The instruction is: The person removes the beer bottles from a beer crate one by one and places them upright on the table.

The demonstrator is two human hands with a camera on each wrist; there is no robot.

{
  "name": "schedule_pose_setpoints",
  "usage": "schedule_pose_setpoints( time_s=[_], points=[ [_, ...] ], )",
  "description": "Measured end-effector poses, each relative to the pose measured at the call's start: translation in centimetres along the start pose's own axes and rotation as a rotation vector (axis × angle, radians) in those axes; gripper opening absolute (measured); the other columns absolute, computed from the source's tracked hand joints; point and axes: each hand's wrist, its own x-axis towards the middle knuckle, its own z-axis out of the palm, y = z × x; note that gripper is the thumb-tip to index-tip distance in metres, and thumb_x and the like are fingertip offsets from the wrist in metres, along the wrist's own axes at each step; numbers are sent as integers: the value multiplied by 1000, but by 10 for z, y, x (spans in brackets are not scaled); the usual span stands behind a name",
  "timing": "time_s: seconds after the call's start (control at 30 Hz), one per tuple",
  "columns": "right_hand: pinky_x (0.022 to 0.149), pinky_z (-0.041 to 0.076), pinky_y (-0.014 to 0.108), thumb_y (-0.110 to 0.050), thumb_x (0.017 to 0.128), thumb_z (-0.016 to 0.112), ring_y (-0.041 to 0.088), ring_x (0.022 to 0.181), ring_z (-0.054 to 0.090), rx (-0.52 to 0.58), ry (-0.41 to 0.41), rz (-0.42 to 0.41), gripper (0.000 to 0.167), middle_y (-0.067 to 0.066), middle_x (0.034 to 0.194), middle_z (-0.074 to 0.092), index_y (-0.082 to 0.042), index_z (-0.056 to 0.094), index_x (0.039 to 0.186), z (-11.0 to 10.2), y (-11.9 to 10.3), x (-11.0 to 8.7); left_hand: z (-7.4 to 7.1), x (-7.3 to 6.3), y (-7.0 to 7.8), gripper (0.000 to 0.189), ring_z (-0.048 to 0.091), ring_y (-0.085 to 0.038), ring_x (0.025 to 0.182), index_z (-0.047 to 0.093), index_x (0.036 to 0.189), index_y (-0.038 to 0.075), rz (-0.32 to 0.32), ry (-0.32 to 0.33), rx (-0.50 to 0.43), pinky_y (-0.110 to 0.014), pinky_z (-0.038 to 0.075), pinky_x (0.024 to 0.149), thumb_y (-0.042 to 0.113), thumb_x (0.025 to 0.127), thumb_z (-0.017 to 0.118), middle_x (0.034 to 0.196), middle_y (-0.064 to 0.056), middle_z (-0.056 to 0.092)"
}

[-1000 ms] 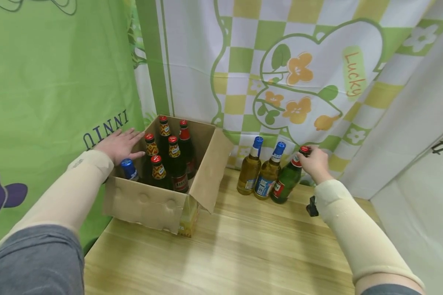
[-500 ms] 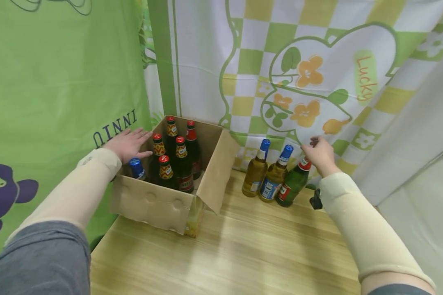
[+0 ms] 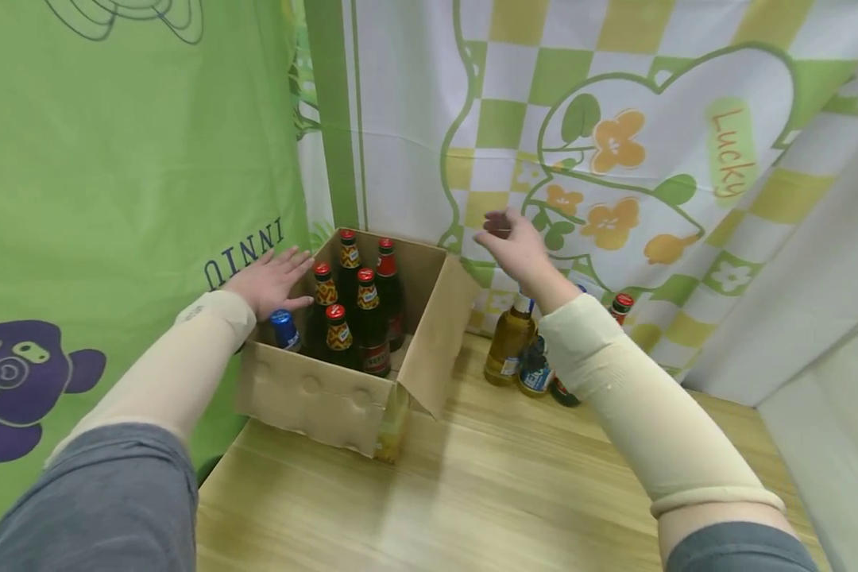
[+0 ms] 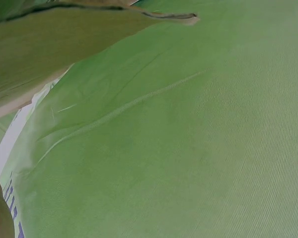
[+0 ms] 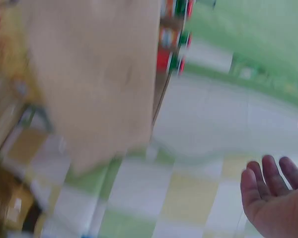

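Observation:
My left hand (image 3: 272, 286), fingers straight, lies over the left rim of an open cardboard box (image 3: 307, 409). Inside stand several dark beer bottles (image 3: 368, 310) with red caps and one blue-capped bottle (image 3: 286, 330). My right hand (image 3: 525, 250) is in the air above the row of bottles right of the box, its fingers loosely bent and nothing in them. In the right wrist view, the fingers (image 5: 270, 176) are spread apart from the thumb. Below that hand stand an amber beer bottle (image 3: 509, 342), a blue-labelled one (image 3: 535, 378) and a red-capped green one (image 3: 621, 306), partly hidden by my forearm.
The box's right flap (image 3: 439, 330) leans outward toward the bottle row, and its front flap hangs down. A wooden table (image 3: 472, 485) carries everything. A green cloth (image 3: 136, 159) hangs at the left, and a patterned curtain (image 3: 415, 119) stands close behind.
My right hand has let go of the red-capped green bottle's top, then moved left and up toward the box. The left hand stays on the rim. The view has shifted slightly left.

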Motion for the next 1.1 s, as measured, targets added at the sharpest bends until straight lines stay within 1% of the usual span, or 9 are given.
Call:
schedule_pose_setpoints(
  time_s=[0.1, 0.23, 0.3, 0.4, 0.5, 0.57, 0.7, 0.9, 1.1],
  points=[
    [112, 44, 45, -19, 103, 62, 33, 137, 49, 18, -122, -34, 53, 18, 147, 53, -3, 45, 151, 33, -13, -2, -2, -1, 1, 79, 10, -46, 154, 24, 160, -6, 9, -1, 1, -62, 5, 124, 47, 106, 49, 167, -27, 18],
    [110, 46, 44, -21, 103, 64, 31, 135, 51, 49, -273, -21, 53, 18, 147, 53, -3, 47, 150, 68, -22, -7, 1, -1, 2, 80, 10, -46, 154, 23, 161, -6, 7, -12, -12, -62, 5, 124, 47, 106, 49, 167, -26, 16],
    [109, 48, 43, -22, 103, 64, 31, 133, 53, 58, -333, 3, 52, 17, 146, 53, -4, 47, 149, 82, -25, -8, 2, 1, 2, 80, 10, -45, 155, 22, 161, -5, 3, -14, -6, -62, 5, 124, 48, 107, 48, 168, -26, 16],
    [106, 50, 43, -25, 103, 65, 30, 129, 55, -1, -393, 7, 52, 15, 142, 56, -5, 49, 149, 100, -29, -9, 2, 2, 0, 81, 10, -44, 155, 22, 161, -5, 1, -12, 8, -61, 4, 124, 51, 107, 45, 167, -26, 17],
    [103, 51, 43, -29, 102, 65, 29, 126, 58, -107, -428, -29, 53, 13, 138, 60, -7, 50, 149, 119, -31, -10, 2, 3, -3, 82, 11, -45, 155, 23, 161, -5, -2, -12, 16, -61, 4, 124, 52, 107, 44, 167, -26, 18],
    [101, 52, 44, -29, 102, 66, 30, 125, 58, -146, -449, -48, 54, 14, 138, 60, -7, 51, 149, 132, -31, -11, 3, 4, -4, 82, 11, -45, 155, 23, 161, -5, -8, -14, 9, -61, 4, 124, 52, 107, 44, 167, -26, 18],
    [101, 53, 43, -28, 101, 67, 31, 124, 60, -183, -482, -52, 55, 16, 138, 61, -3, 51, 148, 156, -28, -12, 3, 4, -3, 81, 9, -44, 155, 22, 161, -4, -22, -15, -13, -60, 3, 125, 51, 106, 46, 168, -25, 17],
    [101, 53, 40, -24, 99, 70, 30, 121, 62, -191, -488, -30, 51, 16, 134, 65, 0, 56, 142, 182, -17, -11, 1, 2, -1, 80, 10, -44, 155, 23, 161, -4, -25, -9, -10, -59, 4, 125, 49, 107, 47, 168, -25, 17],
    [111, 47, 42, -28, 100, 69, 32, 136, 52, -257, -496, -47, 63, 19, 150, 54, 3, 48, 151, 196, -9, -12, 1, 1, -1, 80, 12, -44, 155, 24, 161, -4, -30, -15, 5, -60, 6, 125, 50, 107, 46, 167, -25, 18]
  ],
)
